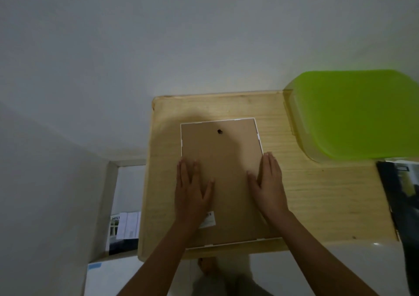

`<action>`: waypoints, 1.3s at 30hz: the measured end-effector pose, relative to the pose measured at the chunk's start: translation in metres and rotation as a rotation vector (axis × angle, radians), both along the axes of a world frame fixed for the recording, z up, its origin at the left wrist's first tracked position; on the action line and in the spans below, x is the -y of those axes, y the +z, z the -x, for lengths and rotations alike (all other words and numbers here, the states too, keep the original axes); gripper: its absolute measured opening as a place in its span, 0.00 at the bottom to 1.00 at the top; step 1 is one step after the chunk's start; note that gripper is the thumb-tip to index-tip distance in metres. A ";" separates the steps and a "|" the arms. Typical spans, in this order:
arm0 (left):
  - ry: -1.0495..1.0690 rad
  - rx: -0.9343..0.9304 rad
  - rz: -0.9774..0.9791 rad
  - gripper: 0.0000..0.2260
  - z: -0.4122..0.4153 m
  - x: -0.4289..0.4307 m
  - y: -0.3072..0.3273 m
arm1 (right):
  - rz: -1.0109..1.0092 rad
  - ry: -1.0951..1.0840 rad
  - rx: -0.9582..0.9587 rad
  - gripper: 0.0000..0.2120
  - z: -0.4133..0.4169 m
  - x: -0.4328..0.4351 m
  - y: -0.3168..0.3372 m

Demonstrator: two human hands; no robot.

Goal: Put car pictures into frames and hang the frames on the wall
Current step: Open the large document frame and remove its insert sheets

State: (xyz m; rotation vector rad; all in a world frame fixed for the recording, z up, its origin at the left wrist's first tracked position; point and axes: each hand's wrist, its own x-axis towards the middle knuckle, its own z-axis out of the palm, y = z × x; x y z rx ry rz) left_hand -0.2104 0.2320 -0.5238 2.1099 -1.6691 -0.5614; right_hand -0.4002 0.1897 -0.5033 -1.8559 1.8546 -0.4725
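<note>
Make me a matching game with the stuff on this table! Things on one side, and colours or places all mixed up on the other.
Things
1. picture frame
2. plastic container
3. booklet
4. table

Colours and places
A. bright green, at the table's far right corner
B. pale wood
C. face down, brown back up, with the left hand and right hand flat on it
D. dark, at the table's right edge

Pairs: 1-C, 2-A, 3-D, 4-B
</note>
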 end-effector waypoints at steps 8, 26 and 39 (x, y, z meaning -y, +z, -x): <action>0.088 0.096 -0.034 0.32 0.009 -0.001 0.007 | -0.058 -0.164 0.324 0.28 -0.004 0.000 0.011; -0.041 -0.543 0.243 0.25 0.078 0.089 0.170 | 0.282 0.082 0.750 0.18 0.035 0.038 0.143; 0.222 -0.523 0.570 0.33 0.104 0.089 0.271 | 0.743 0.611 0.213 0.22 0.051 0.051 0.198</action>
